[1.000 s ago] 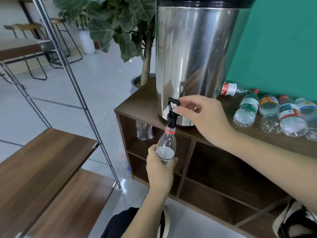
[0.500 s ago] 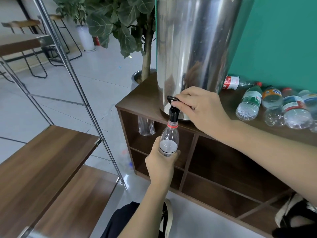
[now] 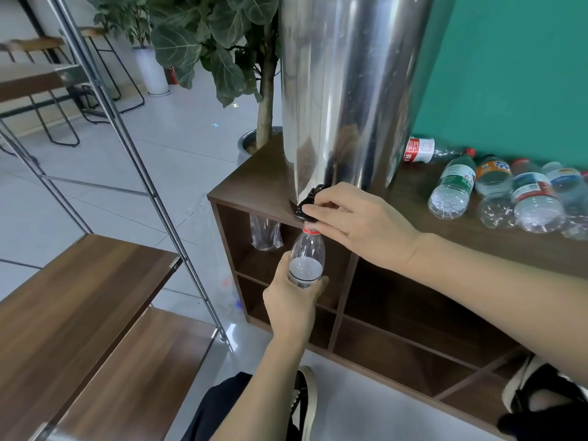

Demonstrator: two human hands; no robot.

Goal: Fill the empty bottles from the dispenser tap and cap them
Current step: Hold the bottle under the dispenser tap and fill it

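Big steel dispenser (image 3: 343, 90) stands on a dark wood cabinet (image 3: 254, 183), against a teal wall. Its black tap (image 3: 307, 203) sticks out at the bottom front edge. Right of it, a row of clear plastic bottles (image 3: 496, 189) lies on the cabinet top, labels green, orange, red and blue, some caps red. One clear bottle (image 3: 307, 253) is upright right under the tap, mouth touching the spout, red ring at the neck, water up to roughly the shoulder. Left hand (image 3: 291, 300) grips this bottle's lower body from below, fingers wrapped round it. Right hand (image 3: 359, 224) is above it, fingers curled on the tap lever, pinching it.
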